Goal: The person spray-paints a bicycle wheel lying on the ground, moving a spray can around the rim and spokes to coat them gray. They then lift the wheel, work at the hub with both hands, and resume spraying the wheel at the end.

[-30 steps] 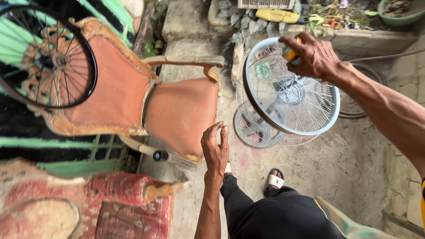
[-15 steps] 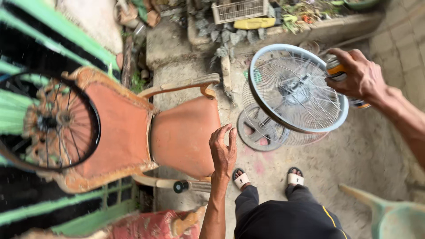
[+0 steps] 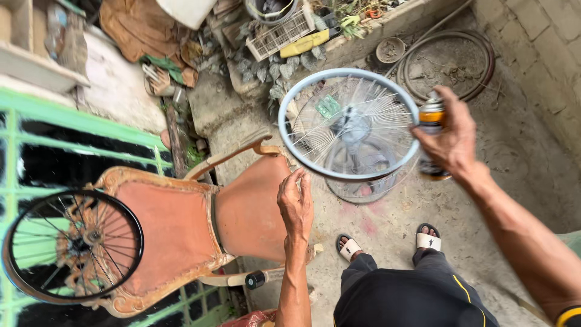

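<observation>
Head view: left hand (image 3: pixel 295 203) pinches the pale wheel rim (image 3: pixel 348 124) by its lower edge, above the chair (image 3: pixel 200 224); right hand (image 3: pixel 451 136) grips a spray can (image 3: pixel 431 115) beside the rim.

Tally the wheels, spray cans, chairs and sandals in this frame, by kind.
Wheels: 2, a pale grey wheel at the left hand and a black wheel against the chair.
Spray cans: 1, the spray can in the right hand.
Chairs: 1, the orange chair.
Sandals: 2.
Total: 6.
</observation>
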